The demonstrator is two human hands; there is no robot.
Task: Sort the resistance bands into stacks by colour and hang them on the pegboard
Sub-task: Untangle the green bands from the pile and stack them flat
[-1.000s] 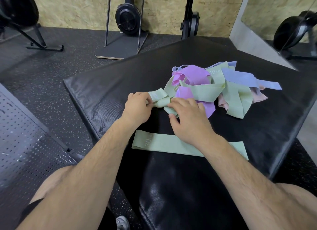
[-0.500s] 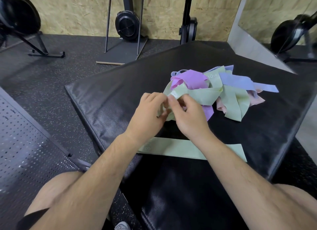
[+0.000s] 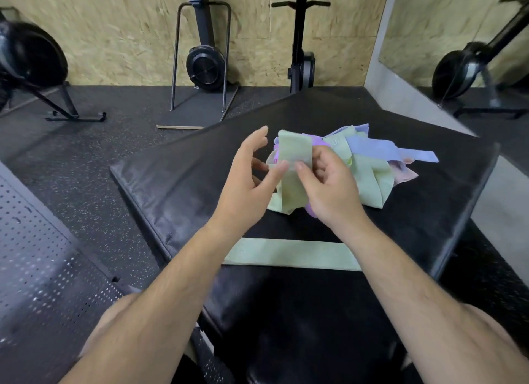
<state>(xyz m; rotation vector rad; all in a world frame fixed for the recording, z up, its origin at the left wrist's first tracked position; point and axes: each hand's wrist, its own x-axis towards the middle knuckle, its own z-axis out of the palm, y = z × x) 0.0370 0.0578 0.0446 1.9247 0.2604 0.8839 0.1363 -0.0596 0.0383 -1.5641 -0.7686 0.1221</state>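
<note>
On the black padded vinyl counter (image 3: 186, 177), a loose heap of flat fabric resistance bands (image 3: 372, 180) is lying toward the far right corner. Pale green bands are making up most of the heap, a lilac-blue band (image 3: 383, 152) is stretching across its top toward the right edge, a bright purple band (image 3: 318, 140) is showing at the back and again under the right wrist, and a pale pink band (image 3: 408, 175) is peeking out on the right side.

Above the near left part of that heap, both hands are working on one pale green fabric band (image 3: 294, 152), which is standing up in a raised fold while its lower part is trailing down into the heap. The right hand (image 3: 329, 189) is pinching this band, with the thumb pressing on its front face and the other fingers curling behind. The left hand (image 3: 246, 189) is spreading wide, its fingers straight, and one fingertip is touching the band's lower edge; motion blur is hiding whether the thumb is also touching it.

Nearer the person, a single pale green band (image 3: 292, 253) is lying flat and straight across the counter, well apart from the heap and passing under both forearms.

Beside the counter on the left, a dark perforated metal pegboard (image 3: 43, 283) is lying low over the speckled black rubber floor (image 3: 86, 154). Against the chipboard wall (image 3: 128, 26), a black gym machine (image 3: 204, 66) is standing.
</note>
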